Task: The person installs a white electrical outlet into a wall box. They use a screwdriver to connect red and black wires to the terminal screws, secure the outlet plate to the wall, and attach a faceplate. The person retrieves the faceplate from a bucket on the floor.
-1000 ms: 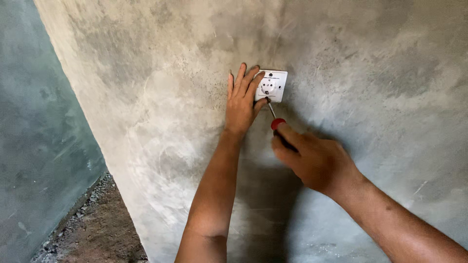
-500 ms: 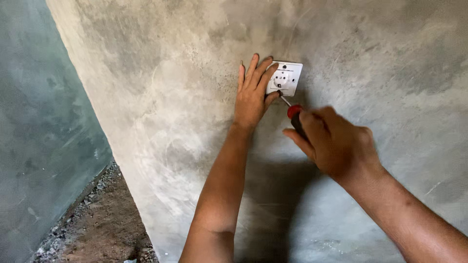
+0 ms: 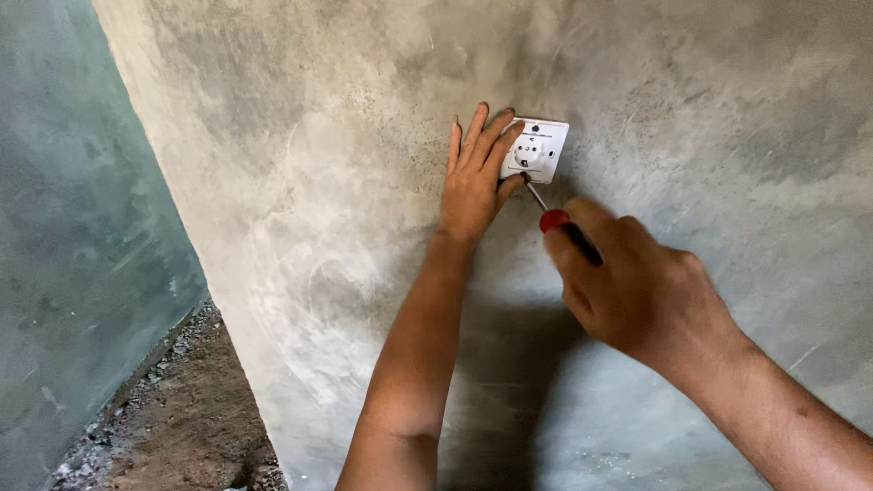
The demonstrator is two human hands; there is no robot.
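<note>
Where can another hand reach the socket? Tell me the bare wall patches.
Bare wall above and right of the socket. Crowded on its left edge under the left hand, and below, where the screwdriver and right hand come in.

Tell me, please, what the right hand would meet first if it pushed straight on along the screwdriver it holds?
Probably the white socket plate on the wall: the screwdriver in the right hand already points at its lower left edge.

Bare grey plastered wall (image 3: 300, 182), greenish wall (image 3: 82, 255) at left, rubble-strewn dirt floor (image 3: 182, 418) below.
</note>
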